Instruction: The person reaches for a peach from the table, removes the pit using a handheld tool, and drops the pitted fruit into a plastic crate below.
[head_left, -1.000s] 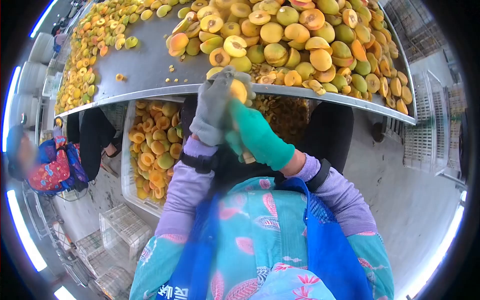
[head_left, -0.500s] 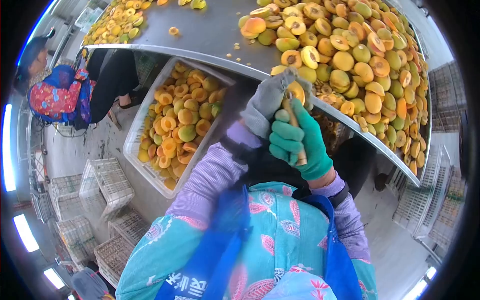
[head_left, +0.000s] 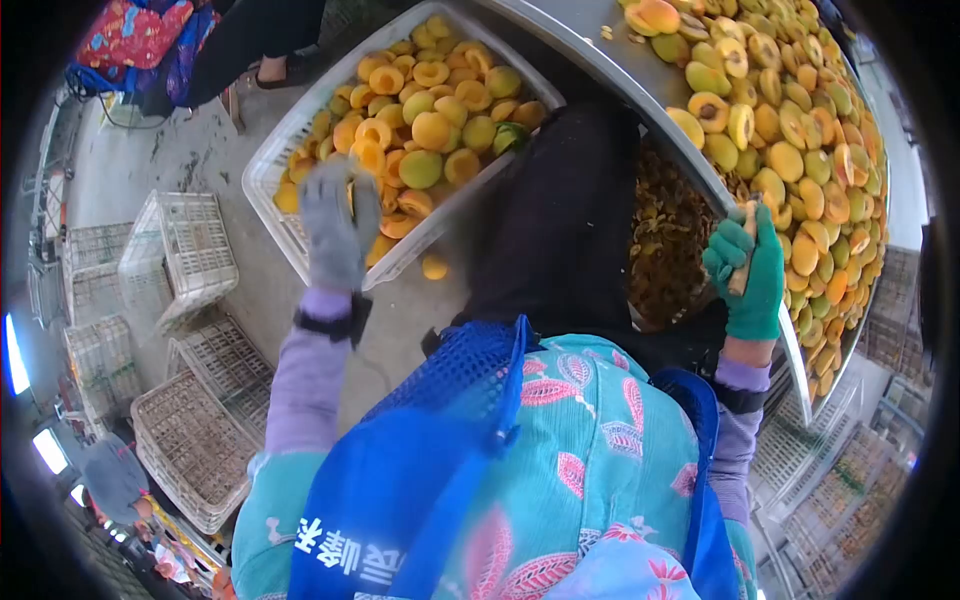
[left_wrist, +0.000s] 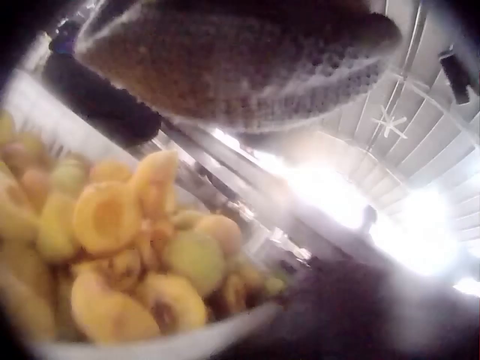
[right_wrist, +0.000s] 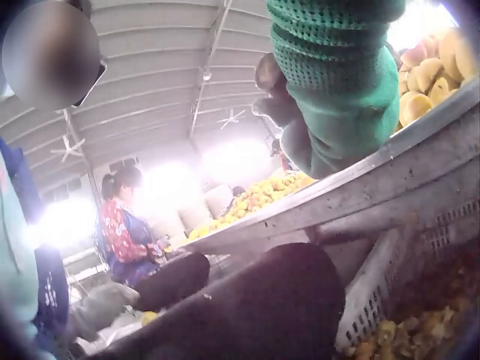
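Observation:
My left hand (head_left: pixel 340 225), in a grey glove, hangs over the near left rim of a white crate (head_left: pixel 262 185) piled with halved yellow peaches (head_left: pixel 430 130). A yellow sliver shows between its thumb and fingers; I cannot tell whether it is a peach half in the hand or fruit behind. In the left wrist view the grey glove (left_wrist: pixel 247 60) is above the heaped halves (left_wrist: pixel 109 217). My right hand (head_left: pixel 755 280), in a green glove, grips a slim wooden-handled tool (head_left: pixel 742 262) beside the table edge. The tool's working end is hidden.
A metal-edged table (head_left: pixel 655 100) carries a big heap of cut peaches (head_left: pixel 800 180). Below it, a bin holds brownish scraps (head_left: pixel 665 235). One peach piece (head_left: pixel 434 267) shows just outside the crate. Plastic crates (head_left: pixel 195 435) stand at left. Another person (right_wrist: pixel 127 232) sits farther along the table.
The hands have parted: the left swung from the table edge to the crate, while the right moved right, still gripping the tool. The head view has turned left and down.

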